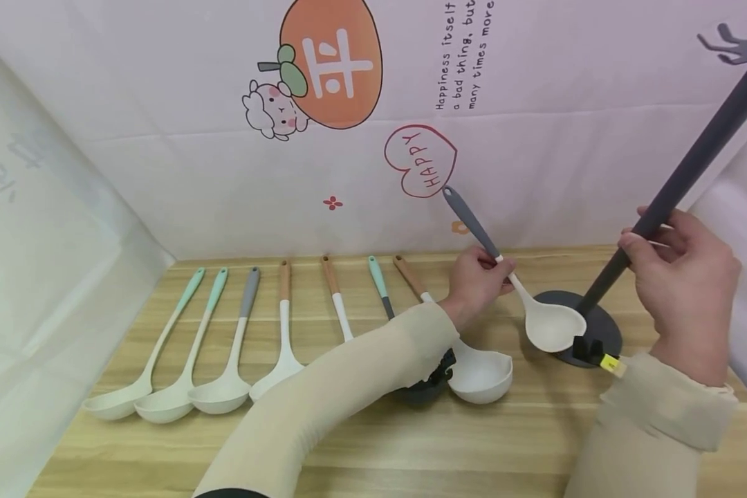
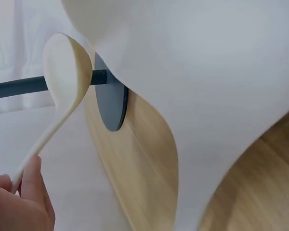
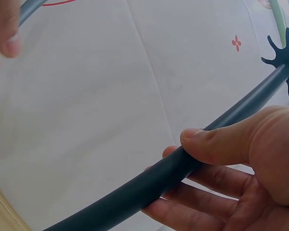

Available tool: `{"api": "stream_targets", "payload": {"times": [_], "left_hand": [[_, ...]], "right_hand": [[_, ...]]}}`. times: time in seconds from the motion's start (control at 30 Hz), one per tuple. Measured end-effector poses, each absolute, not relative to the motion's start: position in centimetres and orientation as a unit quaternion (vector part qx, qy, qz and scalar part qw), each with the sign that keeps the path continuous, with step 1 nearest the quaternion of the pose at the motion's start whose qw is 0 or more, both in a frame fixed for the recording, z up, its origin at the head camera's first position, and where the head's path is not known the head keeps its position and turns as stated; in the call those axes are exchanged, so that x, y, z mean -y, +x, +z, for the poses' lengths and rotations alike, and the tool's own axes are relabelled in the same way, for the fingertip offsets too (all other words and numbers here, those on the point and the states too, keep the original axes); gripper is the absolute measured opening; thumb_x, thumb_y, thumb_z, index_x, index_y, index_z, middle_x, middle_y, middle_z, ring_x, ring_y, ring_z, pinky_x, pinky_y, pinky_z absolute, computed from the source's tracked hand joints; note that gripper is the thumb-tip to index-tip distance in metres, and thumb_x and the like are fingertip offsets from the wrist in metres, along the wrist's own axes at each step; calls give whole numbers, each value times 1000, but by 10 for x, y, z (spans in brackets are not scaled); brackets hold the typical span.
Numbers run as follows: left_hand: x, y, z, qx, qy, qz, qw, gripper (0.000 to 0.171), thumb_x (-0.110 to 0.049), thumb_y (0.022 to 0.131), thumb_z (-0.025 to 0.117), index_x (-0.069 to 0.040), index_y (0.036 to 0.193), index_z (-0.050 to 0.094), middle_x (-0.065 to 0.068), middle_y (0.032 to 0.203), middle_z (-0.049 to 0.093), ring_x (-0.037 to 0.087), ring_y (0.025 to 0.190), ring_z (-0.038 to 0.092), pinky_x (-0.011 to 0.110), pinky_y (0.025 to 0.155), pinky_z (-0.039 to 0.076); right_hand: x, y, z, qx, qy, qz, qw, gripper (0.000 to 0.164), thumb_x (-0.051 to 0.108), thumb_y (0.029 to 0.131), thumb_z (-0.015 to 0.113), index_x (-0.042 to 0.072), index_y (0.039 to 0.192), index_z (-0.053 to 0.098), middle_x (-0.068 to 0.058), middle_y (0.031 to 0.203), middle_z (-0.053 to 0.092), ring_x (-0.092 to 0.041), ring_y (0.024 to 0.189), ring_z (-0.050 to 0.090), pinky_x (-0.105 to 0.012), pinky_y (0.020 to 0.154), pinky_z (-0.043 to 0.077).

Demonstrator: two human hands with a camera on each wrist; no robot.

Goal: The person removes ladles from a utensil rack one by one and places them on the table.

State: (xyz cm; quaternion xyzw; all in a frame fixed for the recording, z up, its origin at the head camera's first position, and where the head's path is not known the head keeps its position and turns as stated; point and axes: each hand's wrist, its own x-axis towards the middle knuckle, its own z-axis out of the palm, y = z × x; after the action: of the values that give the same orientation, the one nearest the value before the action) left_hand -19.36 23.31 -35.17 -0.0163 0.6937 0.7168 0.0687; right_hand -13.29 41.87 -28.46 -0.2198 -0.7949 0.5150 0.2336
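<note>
In the head view my left hand [image 1: 478,282] pinches a ladle with a grey handle [image 1: 471,220] where the handle meets its white stem. Its cream bowl [image 1: 554,328] hangs low, overlapping the round base of a dark utensil stand [image 1: 610,332]. The left wrist view shows the same ladle bowl [image 2: 62,72] in front of the stand's pole [image 2: 19,87]. My right hand [image 1: 685,283] grips that pole partway up. From the right wrist, my thumb [image 3: 216,144] lies over the pole and the fingers curl beneath it. Hooks [image 3: 284,60] spread at the pole's top.
Several ladles lie in a row on the wooden table [image 1: 162,463], including a mint-handled one [image 1: 174,321] at the far left. A white ladle bowl [image 1: 482,377] and a dark ladle bowl [image 1: 420,394] lie under my left forearm. A printed cloth [image 1: 211,187] hangs behind the table.
</note>
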Motion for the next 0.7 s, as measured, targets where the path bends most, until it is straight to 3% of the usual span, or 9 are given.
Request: {"api": "stream_targets", "payload": {"times": [0.23, 0.47, 0.7], "left_hand": [[-236, -188, -353, -724, -59, 679, 105, 17, -6, 96, 76, 0, 84, 67, 9, 77, 69, 35, 85, 80, 39, 78, 68], [-230, -185, -348, -778, -65, 598, 180, 27, -9, 99, 73, -1, 75, 64, 9, 66, 62, 37, 88, 81, 44, 85, 67], [-220, -188, -343, -775, -75, 592, 207, 19, -4, 102, 64, 6, 85, 63, 27, 84, 74, 43, 92, 79, 44, 86, 67]], "right_hand": [[-420, -133, -284, 796, -216, 517, 229, 41, 15, 97, 70, 30, 135, 69, 37, 85, 60, 19, 79, 62, 2, 71, 48], [-418, -132, -282, 799, -226, 511, 224, 42, 17, 98, 70, 31, 137, 68, 37, 86, 59, 19, 78, 61, 3, 71, 46], [-418, -131, -283, 797, -226, 514, 223, 41, 17, 98, 71, 31, 137, 69, 36, 87, 59, 19, 78, 62, 3, 71, 46]]}}
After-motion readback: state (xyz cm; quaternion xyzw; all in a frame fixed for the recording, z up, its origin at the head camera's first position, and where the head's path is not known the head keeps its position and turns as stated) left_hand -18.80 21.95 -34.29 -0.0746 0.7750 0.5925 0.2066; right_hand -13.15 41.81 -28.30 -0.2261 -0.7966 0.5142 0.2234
